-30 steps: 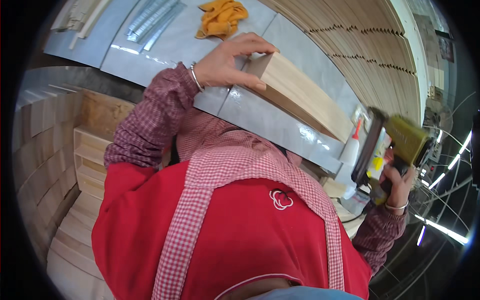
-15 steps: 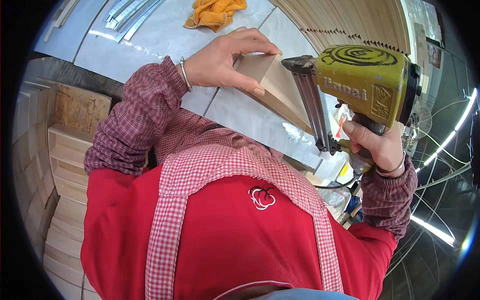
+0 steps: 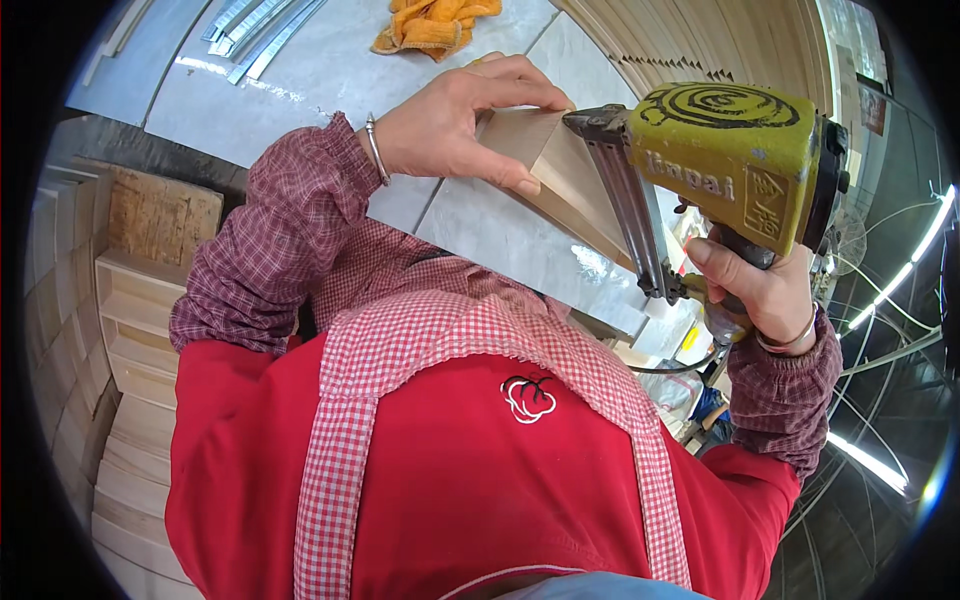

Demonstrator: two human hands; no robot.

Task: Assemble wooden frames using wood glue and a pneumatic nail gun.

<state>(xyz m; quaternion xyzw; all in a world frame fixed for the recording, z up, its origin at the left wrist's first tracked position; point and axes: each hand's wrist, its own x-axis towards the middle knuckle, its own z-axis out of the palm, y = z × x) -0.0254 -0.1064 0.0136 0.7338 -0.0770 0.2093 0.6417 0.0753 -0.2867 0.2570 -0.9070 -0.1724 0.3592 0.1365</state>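
The left hand point(image 3: 455, 125) is pressing down on a pale wooden board piece point(image 3: 560, 180), fingers spread and curled over its near end, thumb tucked along the lower edge, pinning it flat against the grey marbled worktop point(image 3: 500, 240). The right hand point(image 3: 760, 290) is wrapping fully round the grip of a yellow-green pneumatic nail gun point(image 3: 730, 160), fingers closed tight, and I cannot tell whether a finger is on the trigger. The gun's dark metal nose and long magazine point(image 3: 625, 200) are meeting the board's top edge right beside the left fingertips.

This looks like the fastening step: the piece is clamped by hand and the tool is being lined up for a shot. The next move would call for a square, firm nose on the wood and those left fingers kept out of the line of fire.

Compared with half a second ago, the gun is sitting closer in, its nose now against the board; a second ago it was hanging low at the right, well apart from the wood. The left hand is holding the same grip throughout.

An orange crumpled cloth point(image 3: 435, 22) is lying further up the worktop.
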